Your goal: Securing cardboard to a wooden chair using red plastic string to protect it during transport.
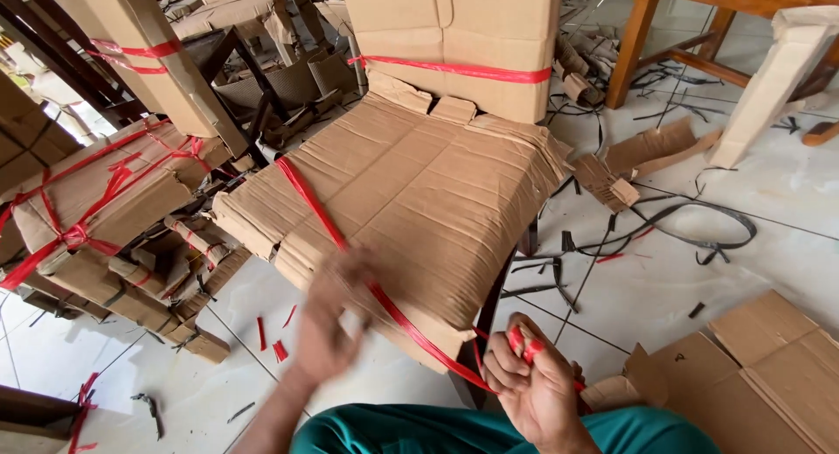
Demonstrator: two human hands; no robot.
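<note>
A chair wrapped in brown cardboard (428,192) stands in front of me. A red plastic strap (319,214) runs diagonally across its seat and down over the front edge. My right hand (533,380) is closed on the strap's lower end, which is wound around the fingers, just below the seat's front corner. My left hand (328,318) is blurred in motion at the seat's front edge, right beside the strap; whether it touches the strap I cannot tell. A second red strap (454,69) circles the cardboard-covered backrest (454,34).
Other cardboard-wrapped, red-strapped chairs (96,201) are stacked at the left. Flat cardboard sheets (760,375) lie at the lower right. Black strap offcuts (690,227) and cardboard scraps (651,148) litter the white tile floor. A wooden furniture leg (629,43) stands at the upper right.
</note>
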